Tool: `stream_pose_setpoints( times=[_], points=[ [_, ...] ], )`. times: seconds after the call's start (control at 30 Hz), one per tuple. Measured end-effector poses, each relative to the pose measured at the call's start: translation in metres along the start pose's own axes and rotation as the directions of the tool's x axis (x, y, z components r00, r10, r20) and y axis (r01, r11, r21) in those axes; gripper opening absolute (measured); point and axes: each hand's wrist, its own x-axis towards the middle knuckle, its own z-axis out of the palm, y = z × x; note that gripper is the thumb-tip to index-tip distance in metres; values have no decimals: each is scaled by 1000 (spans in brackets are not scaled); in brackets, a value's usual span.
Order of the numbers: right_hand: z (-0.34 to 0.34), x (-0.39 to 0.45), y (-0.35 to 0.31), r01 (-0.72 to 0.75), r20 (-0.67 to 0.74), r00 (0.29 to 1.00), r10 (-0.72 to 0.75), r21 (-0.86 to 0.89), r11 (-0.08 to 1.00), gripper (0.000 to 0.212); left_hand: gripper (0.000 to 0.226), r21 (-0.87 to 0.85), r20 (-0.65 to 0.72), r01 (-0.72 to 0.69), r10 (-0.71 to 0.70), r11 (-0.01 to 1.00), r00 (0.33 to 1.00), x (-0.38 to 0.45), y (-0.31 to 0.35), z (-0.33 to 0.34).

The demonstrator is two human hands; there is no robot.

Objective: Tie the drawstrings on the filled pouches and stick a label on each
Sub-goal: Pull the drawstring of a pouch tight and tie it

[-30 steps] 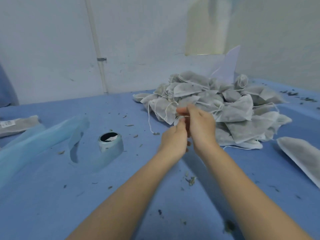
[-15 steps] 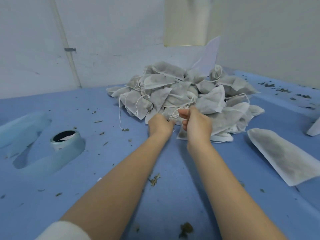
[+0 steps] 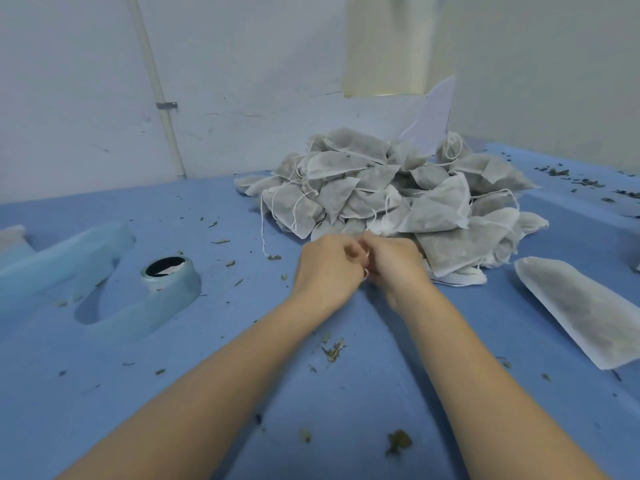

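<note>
Overhead, pale walls meet a leaf-strewn blue table (image 3: 346, 393); both hands' fingers (image 3: 349, 249) pinch a drawstring (image 3: 366, 263).

**Small hand-packing workroom, herbal pouches**

- Work surface (image 3: 114, 393): blue covering, meeting bare walls at its far edge and far right corner.
- Heap of filled pouches (image 3: 398, 195): grey-white mesh, white drawstrings, piled toward the far right corner; one more pouch (image 3: 581, 310) lies flat near the right edge.
- Dried leaf crumbs (image 3: 333, 351): scattered across the surface.
- Tape roll (image 3: 166, 271): left of centre.
- Wall (image 3: 86, 81): scuffed, whitish, with an exposed clipped pipe (image 3: 157, 88).
</note>
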Motion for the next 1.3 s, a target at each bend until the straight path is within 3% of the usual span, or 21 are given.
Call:
stream_pose_setpoints(
  times=[0.07,0.13,0.27,0.47,0.63,0.73,0.8,0.83,0.93,1.0,1.1,1.17,1.23,1.3],
  points=[
    [0,-4,-5,-88,89,994,64,297,951,19,20,42,50,-20,18,999,999,-10,-3,-8],
    [-1,-7,-6,-177,192,976,102,433,884,22,19,75,88,-25,19,997,996,-17,-6,-14],
    [3,-15,-8,-316,347,923,168,433,844,24,20,137,160,-49,27,989,987,-24,-8,-27],
    [7,-16,-8,-446,408,879,245,527,723,35,24,151,286,-145,97,978,953,-35,-13,-48],
    [14,-25,-13,-492,625,739,252,245,835,67,11,27,321,-177,159,984,934,-42,-16,-58],
    [15,-31,-17,-374,705,664,250,24,927,73,19,-1,-4,-201,201,980,980,-36,-25,-63],
    [14,-32,-19,-288,723,638,264,-94,953,77,10,142,-160,-245,266,959,951,-32,-32,-67],
    [15,-32,-20,-241,726,632,272,-150,959,79,23,220,-170,-265,304,939,937,-31,-36,-68],
    [16,-33,-19,-127,721,625,300,-285,950,88,64,432,-100,-368,449,824,888,-30,-42,-70],
    [17,-34,-17,-76,722,623,301,-327,942,90,71,463,0,-474,535,749,845,-31,-44,-69],
    [16,-32,-16,-79,720,630,292,-314,946,86,68,359,122,-502,493,787,861,-28,-47,-63],
    [14,-30,-15,-58,701,655,282,-326,944,80,66,431,158,-450,426,782,891,-24,-52,-60],
    [14,-30,-15,-13,628,740,242,-346,938,74,52,631,169,-422,415,652,894,-20,-55,-57],
    [14,-29,-15,0,505,845,178,-331,944,64,39,704,136,-336,346,625,928,-19,-53,-59]
  ],
)
